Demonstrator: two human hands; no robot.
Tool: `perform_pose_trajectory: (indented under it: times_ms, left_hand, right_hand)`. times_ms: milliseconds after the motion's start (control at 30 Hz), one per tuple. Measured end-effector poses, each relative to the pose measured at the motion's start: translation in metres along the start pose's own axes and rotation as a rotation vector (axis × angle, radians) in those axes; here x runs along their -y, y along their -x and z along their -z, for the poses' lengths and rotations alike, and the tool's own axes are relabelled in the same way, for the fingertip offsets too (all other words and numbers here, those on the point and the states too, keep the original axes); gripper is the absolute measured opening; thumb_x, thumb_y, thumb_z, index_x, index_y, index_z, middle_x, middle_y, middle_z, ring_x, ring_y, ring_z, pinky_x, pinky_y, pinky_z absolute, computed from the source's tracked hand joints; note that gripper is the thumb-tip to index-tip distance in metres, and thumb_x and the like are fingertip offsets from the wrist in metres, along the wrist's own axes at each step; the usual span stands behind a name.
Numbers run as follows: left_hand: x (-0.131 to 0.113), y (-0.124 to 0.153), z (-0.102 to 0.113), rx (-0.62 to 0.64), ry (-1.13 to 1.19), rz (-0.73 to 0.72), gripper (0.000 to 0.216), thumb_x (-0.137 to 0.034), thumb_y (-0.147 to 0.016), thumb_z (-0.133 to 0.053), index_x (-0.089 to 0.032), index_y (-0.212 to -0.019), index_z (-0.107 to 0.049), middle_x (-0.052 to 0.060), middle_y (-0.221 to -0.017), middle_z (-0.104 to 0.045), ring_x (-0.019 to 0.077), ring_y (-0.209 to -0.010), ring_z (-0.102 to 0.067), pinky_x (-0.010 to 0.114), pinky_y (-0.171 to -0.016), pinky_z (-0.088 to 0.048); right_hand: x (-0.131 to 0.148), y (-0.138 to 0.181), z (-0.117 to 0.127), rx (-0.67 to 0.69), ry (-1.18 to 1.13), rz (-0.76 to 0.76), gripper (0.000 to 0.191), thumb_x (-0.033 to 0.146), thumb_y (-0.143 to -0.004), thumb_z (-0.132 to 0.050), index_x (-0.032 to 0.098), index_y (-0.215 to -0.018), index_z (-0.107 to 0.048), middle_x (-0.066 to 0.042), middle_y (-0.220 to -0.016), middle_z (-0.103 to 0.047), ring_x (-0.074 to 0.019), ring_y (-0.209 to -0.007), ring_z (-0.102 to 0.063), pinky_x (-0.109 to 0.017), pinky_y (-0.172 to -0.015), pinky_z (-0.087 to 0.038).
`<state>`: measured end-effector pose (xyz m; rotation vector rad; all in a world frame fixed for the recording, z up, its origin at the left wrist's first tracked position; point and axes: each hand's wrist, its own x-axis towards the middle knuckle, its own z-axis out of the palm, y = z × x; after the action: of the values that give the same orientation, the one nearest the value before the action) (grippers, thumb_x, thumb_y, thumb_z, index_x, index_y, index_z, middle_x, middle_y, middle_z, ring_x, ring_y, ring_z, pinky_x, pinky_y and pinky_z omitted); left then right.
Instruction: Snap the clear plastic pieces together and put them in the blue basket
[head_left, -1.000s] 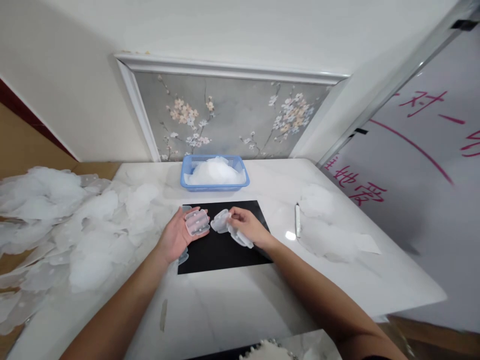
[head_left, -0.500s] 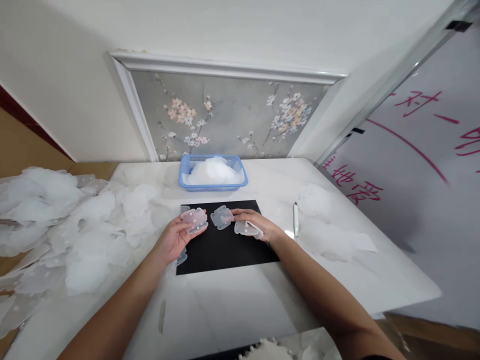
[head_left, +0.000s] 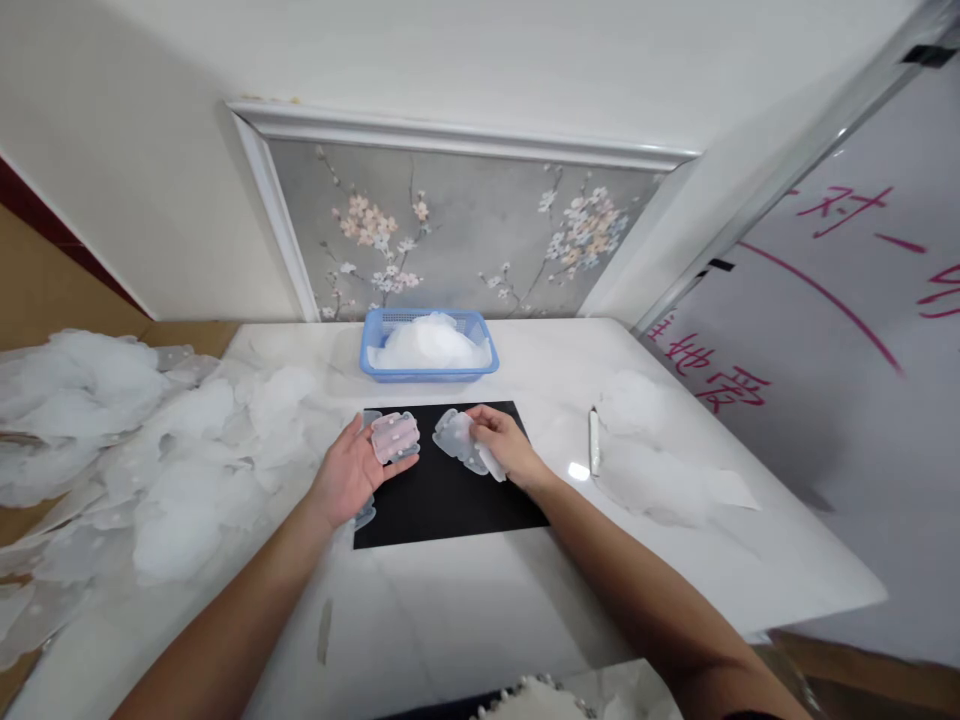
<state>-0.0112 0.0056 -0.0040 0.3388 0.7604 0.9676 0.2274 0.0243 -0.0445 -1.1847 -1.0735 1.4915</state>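
My left hand [head_left: 351, 473] is palm up over the left side of a black mat [head_left: 442, 508], its thumb spread away. A translucent, scalloped fabric piece with small white dots [head_left: 395, 438] lies across its fingers, which show pinkish through it. My right hand [head_left: 507, 446] pinches more translucent, dotted fabric pieces [head_left: 459, 440] between thumb and fingers, above the mat's upper right part. How many layers each hand has, I cannot tell. Other clear pieces [head_left: 366, 513] show at the mat's left edge, partly behind my left hand.
A blue basket [head_left: 429, 377] with white sheer fabric stands behind the mat. Large heaps of sheer pieces [head_left: 187, 490] cover the table's left side. To the right lie a white pen-like stick [head_left: 594, 442] and more sheer pieces [head_left: 660, 485]. A whiteboard [head_left: 847, 450] borders the right.
My left thumb has lifted off the fabric piece and spread outward. My right fingers have closed in a pinch, bringing the separate right-hand pieces together.
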Motion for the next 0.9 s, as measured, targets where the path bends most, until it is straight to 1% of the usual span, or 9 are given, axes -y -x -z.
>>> perform_pose_trajectory:
  times_ms: [167, 267, 333, 400, 467, 567, 667, 767, 900]
  left_hand:
    - [0.008, -0.006, 0.006, 0.057, -0.053, -0.122, 0.035, -0.042, -0.090, -0.052, -0.012, -0.102, -0.067, 0.014, -0.124, -0.066, 0.0309, -0.133, -0.045, 0.053, -0.111, -0.034]
    - [0.017, -0.004, 0.005, 0.154, -0.363, -0.290, 0.023, -0.029, -0.083, -0.063, -0.016, -0.101, -0.069, 0.012, -0.126, -0.065, 0.0302, -0.132, -0.047, 0.047, -0.112, -0.033]
    - [0.021, -0.001, 0.003, 0.257, -0.626, -0.354, 0.035, -0.022, -0.080, -0.065, -0.019, -0.115, -0.066, 0.011, -0.134, -0.060, 0.0296, -0.132, -0.047, 0.045, -0.112, -0.033]
    - [0.020, 0.000, 0.003, 0.309, -0.829, -0.441, 0.048, -0.018, -0.080, -0.061, -0.024, -0.128, -0.057, 0.009, -0.143, -0.052, 0.0275, -0.135, -0.043, 0.044, -0.113, -0.032]
    - [0.014, -0.002, 0.008, 0.222, -1.059, -0.587, 0.051, -0.014, -0.082, -0.053, -0.025, -0.132, -0.052, 0.008, -0.148, -0.045, 0.0244, -0.139, -0.037, 0.044, -0.116, -0.028]
    - [0.003, -0.009, 0.022, -0.128, -1.492, -0.768, 0.047, -0.010, -0.083, -0.044, -0.021, -0.127, -0.054, 0.010, -0.146, -0.045, 0.0262, -0.140, -0.035, 0.048, -0.116, -0.025]
    - [-0.004, -0.017, 0.036, -0.388, -1.765, -0.750, 0.043, -0.012, -0.083, -0.047, -0.018, -0.125, -0.055, 0.016, -0.138, -0.052, 0.0347, -0.132, -0.042, 0.055, -0.107, -0.035]
    - [-0.004, -0.020, 0.039, -0.439, -1.853, -0.712, 0.047, -0.009, -0.080, -0.052, -0.019, -0.125, -0.054, 0.015, -0.126, -0.059, 0.0344, -0.116, -0.053, 0.052, -0.097, -0.043]
    - [-0.006, -0.020, 0.035, -0.419, -1.780, -0.679, 0.052, -0.007, -0.076, -0.057, -0.020, -0.126, -0.053, 0.008, -0.107, -0.061, 0.0225, -0.089, -0.061, 0.039, -0.085, -0.049]
  right_hand:
    - [0.000, 0.006, -0.012, 0.089, -0.104, -0.034, 0.031, 0.045, -0.078, -0.059, 0.017, -0.063, -0.058, 0.007, -0.041, -0.036, -0.0076, -0.038, -0.034, -0.021, -0.039, -0.028]
    - [0.001, 0.015, -0.027, 0.256, -0.176, -0.164, 0.040, 0.058, -0.076, -0.063, 0.018, -0.076, -0.059, 0.009, -0.042, -0.033, -0.0097, -0.041, -0.042, -0.021, -0.042, -0.034]
    - [0.000, 0.020, -0.035, 0.333, -0.190, -0.193, 0.043, 0.058, -0.070, -0.070, 0.019, -0.082, -0.058, 0.010, -0.044, -0.037, -0.0084, -0.040, -0.040, -0.020, -0.040, -0.032]
    - [0.000, 0.021, -0.038, 0.300, -0.155, -0.167, 0.042, 0.053, -0.066, -0.076, 0.019, -0.082, -0.058, 0.010, -0.047, -0.041, -0.0055, -0.037, -0.034, -0.019, -0.037, -0.025]
    - [0.000, 0.019, -0.037, 0.214, -0.125, -0.152, 0.039, 0.049, -0.064, -0.077, 0.018, -0.077, -0.059, 0.009, -0.048, -0.043, -0.0040, -0.037, -0.030, -0.019, -0.037, -0.021]
    - [0.001, 0.015, -0.030, 0.160, -0.137, -0.197, 0.036, 0.047, -0.063, -0.077, 0.017, -0.069, -0.058, 0.009, -0.046, -0.041, -0.0041, -0.036, -0.030, -0.021, -0.036, -0.020]
    - [0.002, 0.014, -0.025, 0.144, -0.127, -0.251, 0.034, 0.048, -0.064, -0.075, 0.017, -0.067, -0.060, 0.009, -0.042, -0.038, -0.0054, -0.035, -0.030, -0.022, -0.036, -0.020]
    - [0.003, 0.014, -0.023, 0.087, -0.054, -0.251, 0.035, 0.048, -0.064, -0.074, 0.015, -0.074, -0.065, 0.008, -0.044, -0.041, -0.0058, -0.037, -0.032, -0.022, -0.038, -0.021]
    - [0.000, 0.011, -0.020, 0.067, 0.030, -0.190, 0.036, 0.047, -0.065, -0.074, 0.014, -0.080, -0.070, 0.005, -0.050, -0.048, -0.0058, -0.041, -0.035, -0.022, -0.040, -0.021]
